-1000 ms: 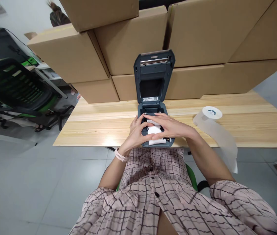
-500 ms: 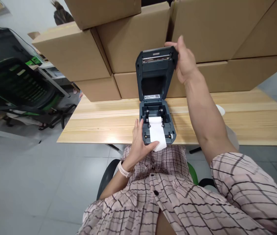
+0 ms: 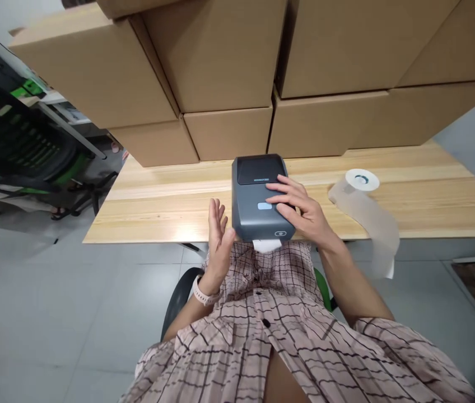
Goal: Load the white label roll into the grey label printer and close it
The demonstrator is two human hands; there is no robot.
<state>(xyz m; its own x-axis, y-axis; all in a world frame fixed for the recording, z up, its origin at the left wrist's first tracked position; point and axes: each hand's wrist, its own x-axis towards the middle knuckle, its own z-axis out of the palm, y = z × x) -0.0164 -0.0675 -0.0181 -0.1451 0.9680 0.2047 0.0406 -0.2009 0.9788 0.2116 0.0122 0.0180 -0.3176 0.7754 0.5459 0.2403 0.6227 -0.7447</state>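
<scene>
Now, from my station, I see the dark grey printer (image 3: 251, 198) lid-down at the near edge of the table (image 3: 157, 207): glossy black panel (image 3: 260, 168), pale blue button (image 3: 265, 206), white paper (image 3: 266, 245) protruding in front. The right hand (image 3: 308, 214) rests splayed on top; the left hand (image 3: 219, 243), relaxed and empty, is just beside it.

Office workspace | mesh chair (image 3: 23, 134) | stacked cartons (image 3: 229, 61) | wooden desk (image 3: 166, 201) | printer (image 3: 248, 198)
</scene>
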